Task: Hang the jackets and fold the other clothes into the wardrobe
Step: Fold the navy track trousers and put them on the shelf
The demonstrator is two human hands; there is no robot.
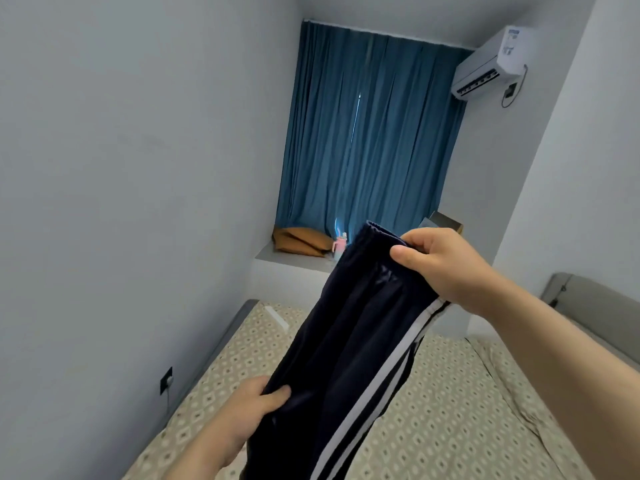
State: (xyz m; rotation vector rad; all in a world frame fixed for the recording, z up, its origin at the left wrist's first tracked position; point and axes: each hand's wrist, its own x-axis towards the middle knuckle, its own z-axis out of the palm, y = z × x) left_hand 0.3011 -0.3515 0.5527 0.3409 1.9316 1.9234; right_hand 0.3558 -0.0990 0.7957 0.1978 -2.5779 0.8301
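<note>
I see the dark navy track pants point(349, 344) held up in the air over the patterned bed point(450, 410) — my right hand point(446, 268) pinches the elastic waistband up high, my left hand point(242, 410) grips the fabric lower down. White side stripes run along what looks like the outer leg.

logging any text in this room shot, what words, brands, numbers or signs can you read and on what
No text can be read here.
The air conditioner has stickers on its end, too blurred to read.
The pink bottle shows no legible label.
The dark trousers bear only white stripes, no words.
</note>
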